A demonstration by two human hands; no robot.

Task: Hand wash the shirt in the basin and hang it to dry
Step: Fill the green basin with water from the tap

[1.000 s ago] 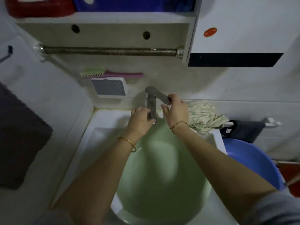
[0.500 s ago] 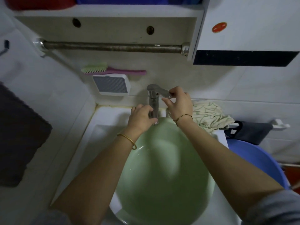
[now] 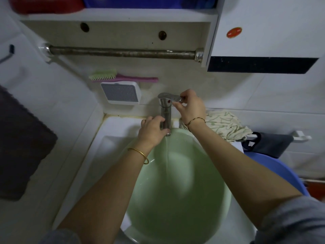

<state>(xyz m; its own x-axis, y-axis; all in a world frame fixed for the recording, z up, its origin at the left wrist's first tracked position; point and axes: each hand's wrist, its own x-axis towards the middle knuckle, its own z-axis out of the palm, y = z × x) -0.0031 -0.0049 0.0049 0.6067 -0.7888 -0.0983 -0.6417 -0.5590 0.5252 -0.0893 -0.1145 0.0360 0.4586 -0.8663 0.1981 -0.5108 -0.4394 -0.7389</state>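
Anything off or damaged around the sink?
Nothing spilled. The towel bar above is mottled with rust-like corrosion, and the seam behind the sink is stained yellow. The patterned cloth sits bunched on the sink's back right corner, outside the green basin that the faucet is filling.

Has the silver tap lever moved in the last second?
Yes. The silver tap lever, pinched by the right hand, has lifted from a downward slant to nearly level against the steel tap column; water now runs into the green plastic basin.
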